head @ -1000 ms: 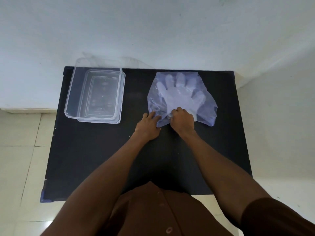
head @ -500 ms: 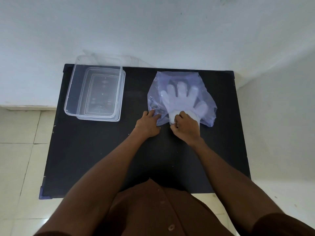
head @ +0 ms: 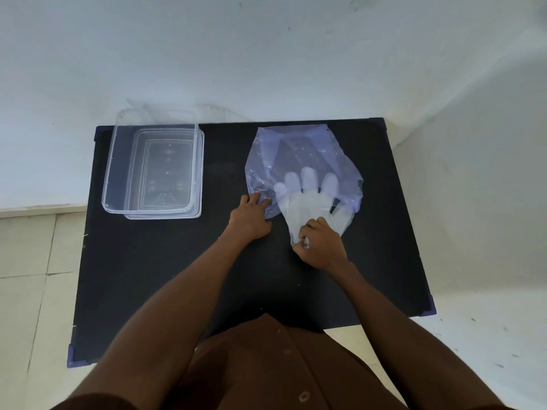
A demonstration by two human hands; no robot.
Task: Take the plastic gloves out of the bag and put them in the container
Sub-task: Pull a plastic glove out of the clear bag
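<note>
Head view. Against the frame half a second earlier, the plastic gloves (head: 307,202) have been drawn nearer the person: their cuff end now lies outside the mouth of the bag (head: 299,155), on the black table (head: 154,261), while the finger ends remain under the bag's film. The far half of the bag, formerly filled by the glove fingers, now shows only dark table through it. The right hand (head: 321,245) has moved toward the body and slightly to the right. The left hand (head: 251,216) is in nearly the same place as before.

Hand pose. The right hand is closed, thumb and fingers pinched on the cuff end of the gloves, knuckles up, forearm running back toward the lower right. The left hand lies palm down, fingers pressed onto the near left edge of the bag, pinning it to the table; whether those fingers also pinch the film cannot be told.

Containers. The bag is translucent, bluish, crumpled, lying flat on the right half of the table with its mouth toward the person. It holds the upper portion of the gloves only; how many gloves are in the stack cannot be told. The container (head: 118,161) is clear, rectangular and open-topped, standing at the far left of the table, well apart from the bag and both hands. A second clear piece, probably its lid, sits beneath or just beside it, offset to the right. Nothing is visible inside the container.
</note>
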